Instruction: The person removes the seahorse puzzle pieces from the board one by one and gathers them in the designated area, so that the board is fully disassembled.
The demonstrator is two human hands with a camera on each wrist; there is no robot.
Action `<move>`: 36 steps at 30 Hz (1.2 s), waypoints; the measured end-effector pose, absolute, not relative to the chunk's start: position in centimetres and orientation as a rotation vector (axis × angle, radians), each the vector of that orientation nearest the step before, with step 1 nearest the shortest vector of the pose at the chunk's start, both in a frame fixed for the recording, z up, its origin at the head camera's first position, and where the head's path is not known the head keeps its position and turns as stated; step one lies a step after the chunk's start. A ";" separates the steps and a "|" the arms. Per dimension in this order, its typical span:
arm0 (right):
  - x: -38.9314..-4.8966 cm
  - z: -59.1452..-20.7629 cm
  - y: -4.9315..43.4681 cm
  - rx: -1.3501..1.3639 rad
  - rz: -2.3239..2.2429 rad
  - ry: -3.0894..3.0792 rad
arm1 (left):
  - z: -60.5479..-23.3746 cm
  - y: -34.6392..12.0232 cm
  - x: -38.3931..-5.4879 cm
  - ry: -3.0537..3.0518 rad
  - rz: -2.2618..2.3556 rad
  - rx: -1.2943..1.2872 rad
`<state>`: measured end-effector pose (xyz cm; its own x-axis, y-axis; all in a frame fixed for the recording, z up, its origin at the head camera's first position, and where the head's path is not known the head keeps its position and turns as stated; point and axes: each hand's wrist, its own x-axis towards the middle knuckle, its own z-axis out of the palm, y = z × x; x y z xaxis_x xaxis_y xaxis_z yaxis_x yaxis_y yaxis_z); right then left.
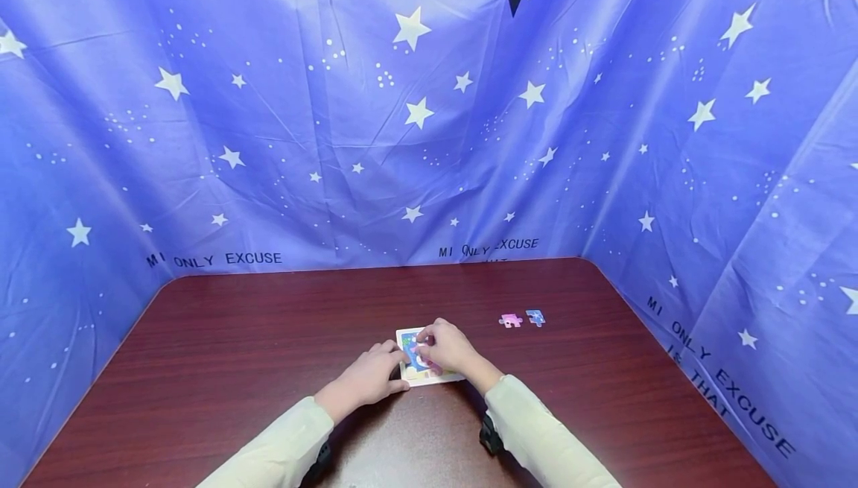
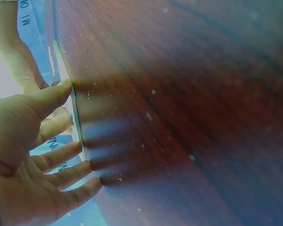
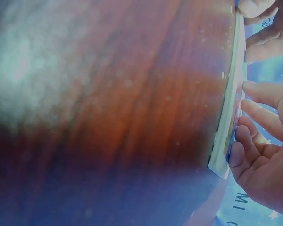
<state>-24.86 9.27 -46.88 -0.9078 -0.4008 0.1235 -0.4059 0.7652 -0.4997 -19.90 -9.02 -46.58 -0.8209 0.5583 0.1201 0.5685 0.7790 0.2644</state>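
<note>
Left hand (image 1: 369, 375), fingers extended, touches edge of flat rectangular white-rimmed picture puzzle (image 1: 421, 381); right hand (image 1: 450, 348) bent over it, can't tell if pinching; I'd brace edge, press evenly; pink jigsaw piece (image 1: 512, 319), blue jigsaw piece (image 1: 535, 317) beyond right hand

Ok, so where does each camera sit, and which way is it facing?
Head: on the head, facing forward and down at the table, puzzle board and starry curtain; left hand, right hand and sleeves show.
Left wrist: on that wrist, facing along the left hand toward the board's edge; the right forearm shows beyond.
Right wrist: on that wrist, facing along the right hand toward the board's edge; left-hand fingers show upper right.
Shared: both wrist views catch the board's edge and the table.
</note>
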 end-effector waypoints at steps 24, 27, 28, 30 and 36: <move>-24.8 -46.3 9.1 0.621 0.869 -2.976 | -46.4 -9.0 -20.0 -2.955 -0.477 -0.921; -24.8 -46.3 9.1 0.602 0.872 -2.988 | -46.3 -9.0 -19.9 -2.957 -0.472 -0.924; -24.8 -46.3 9.1 0.597 0.872 -2.991 | -46.3 -9.0 -19.9 -2.957 -0.471 -0.925; -24.8 -46.3 9.0 0.591 0.876 -2.993 | -46.3 -9.0 -19.9 -2.959 -0.468 -0.924; -24.9 -46.5 9.0 0.609 0.883 -2.971 | -46.4 -9.0 -20.0 -2.964 -0.458 -0.918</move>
